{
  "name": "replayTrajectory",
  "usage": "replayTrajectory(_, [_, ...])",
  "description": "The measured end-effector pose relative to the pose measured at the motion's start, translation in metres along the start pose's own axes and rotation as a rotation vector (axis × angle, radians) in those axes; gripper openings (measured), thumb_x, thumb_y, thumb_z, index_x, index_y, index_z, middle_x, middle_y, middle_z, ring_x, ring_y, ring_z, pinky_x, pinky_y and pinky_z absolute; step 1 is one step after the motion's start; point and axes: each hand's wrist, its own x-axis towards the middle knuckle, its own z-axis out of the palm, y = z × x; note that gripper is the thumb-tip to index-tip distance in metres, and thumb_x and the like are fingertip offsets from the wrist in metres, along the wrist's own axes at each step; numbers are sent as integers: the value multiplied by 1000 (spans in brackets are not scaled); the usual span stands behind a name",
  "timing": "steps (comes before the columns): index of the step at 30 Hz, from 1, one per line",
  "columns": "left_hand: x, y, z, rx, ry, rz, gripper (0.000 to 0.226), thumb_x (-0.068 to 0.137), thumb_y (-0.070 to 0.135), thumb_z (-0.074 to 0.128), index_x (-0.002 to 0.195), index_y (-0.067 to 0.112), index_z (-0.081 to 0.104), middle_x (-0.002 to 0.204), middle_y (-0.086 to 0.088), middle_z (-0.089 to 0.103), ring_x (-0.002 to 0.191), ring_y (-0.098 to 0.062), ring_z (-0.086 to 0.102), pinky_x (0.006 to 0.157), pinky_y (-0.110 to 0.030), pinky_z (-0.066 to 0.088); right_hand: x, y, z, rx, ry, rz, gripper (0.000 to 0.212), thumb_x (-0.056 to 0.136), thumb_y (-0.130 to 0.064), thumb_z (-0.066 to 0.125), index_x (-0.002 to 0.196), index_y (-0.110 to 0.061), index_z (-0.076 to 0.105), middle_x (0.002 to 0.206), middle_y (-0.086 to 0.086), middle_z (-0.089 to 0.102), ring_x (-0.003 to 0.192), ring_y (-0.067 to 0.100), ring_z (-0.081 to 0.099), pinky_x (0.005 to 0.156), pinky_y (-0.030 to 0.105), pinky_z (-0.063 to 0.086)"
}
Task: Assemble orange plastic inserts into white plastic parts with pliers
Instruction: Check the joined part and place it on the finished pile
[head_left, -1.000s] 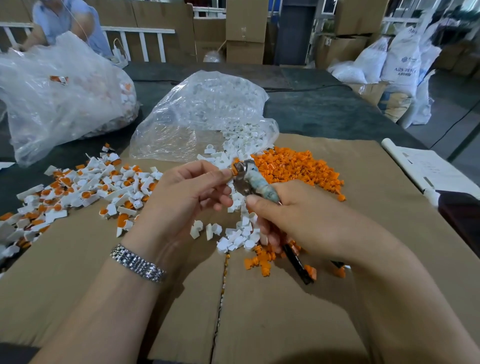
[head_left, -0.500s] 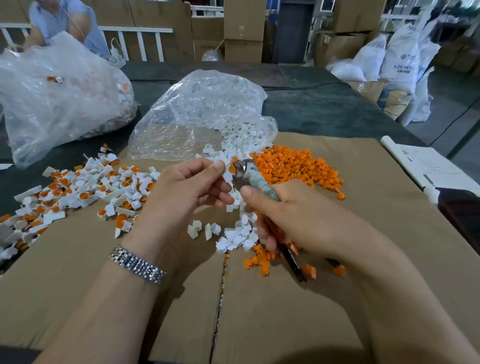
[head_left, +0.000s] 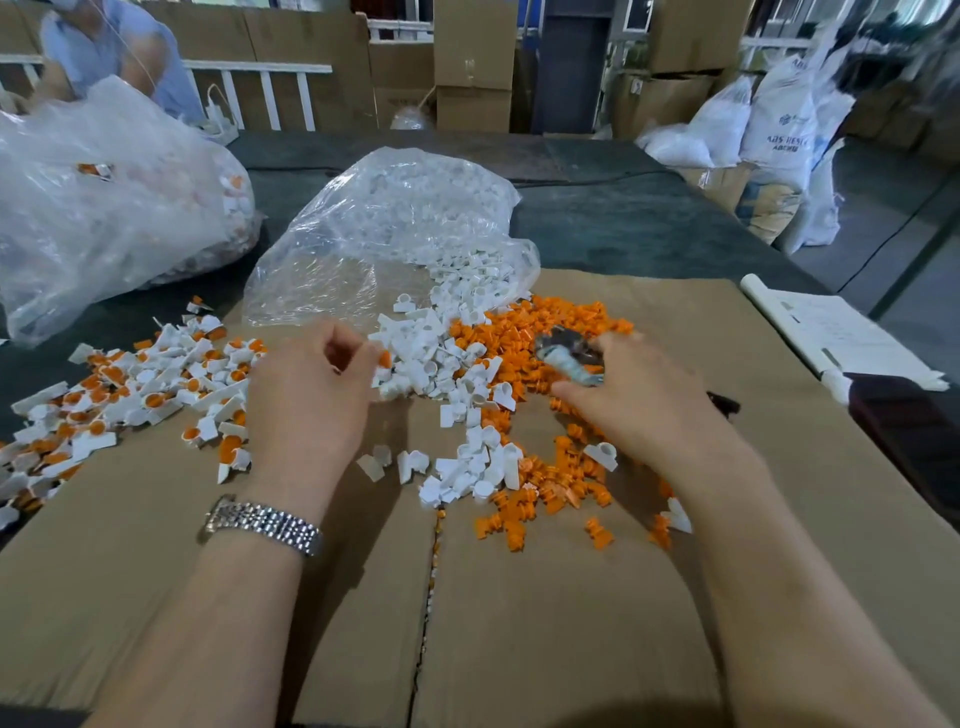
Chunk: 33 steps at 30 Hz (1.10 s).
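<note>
My left hand (head_left: 311, 387) is over the left edge of the loose white parts (head_left: 452, 364), its fingertips pinching a small part with an orange insert (head_left: 384, 358). My right hand (head_left: 639, 395) grips the pliers (head_left: 569, 358), whose taped handle and metal head lie low over the pile of orange inserts (head_left: 550, 319). A black handle end (head_left: 724, 402) sticks out behind that hand. More white and orange pieces (head_left: 524, 493) lie scattered between my wrists on the cardboard (head_left: 571, 623).
A heap of assembled white-and-orange parts (head_left: 140, 389) spreads at the left. A clear bag of white parts (head_left: 395, 223) lies behind the piles, and a larger filled bag (head_left: 104, 208) sits far left. Papers (head_left: 831, 332) lie at the right edge. A person (head_left: 109, 52) sits at the back left.
My hands have separated and dropped. The left moved left and down with the part; the right carried the pliers right, down onto the orange pile.
</note>
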Motion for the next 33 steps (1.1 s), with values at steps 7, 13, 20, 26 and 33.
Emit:
replayTrajectory(7, [8,-16,-2,234,70,-11,21,97,3,57,114,12,65,125,-17,57,88,-24,51,74,-37,39,11,4,15,9,20,10,58,84,-62,69,118,-18,57,122,6,57,117,29,51,97,49,41])
replayTrajectory(13, [4,-10,6,153,-129,56,16,97,17,61,112,21,67,115,-3,62,79,-12,56,64,-22,38,4,13,-3,186,-4,-107,20,92,-42,68,109,-33,64,120,0,52,125,24,44,104,51,41])
replayTrajectory(20, [7,6,-16,57,-359,25,11,93,17,69,92,28,71,90,6,69,74,-17,67,59,-25,48,-5,18,-11,-4,-134,-229,14,83,-40,79,95,-33,75,103,-8,48,114,18,36,99,43,40])
replayTrajectory(26, [-1,4,-40,246,-649,3,16,87,21,79,98,28,70,89,4,69,80,-10,64,63,-22,45,-3,10,-6,-17,-91,-270,13,88,-35,74,98,-27,71,104,-4,50,112,20,39,85,35,40])
replayTrajectory(33, [-13,-3,-28,384,-605,89,9,87,27,81,89,28,72,87,11,66,80,-3,59,60,-18,40,-6,-7,-10,291,14,-326,6,99,-25,62,104,-22,63,97,-8,64,84,4,58,68,17,43])
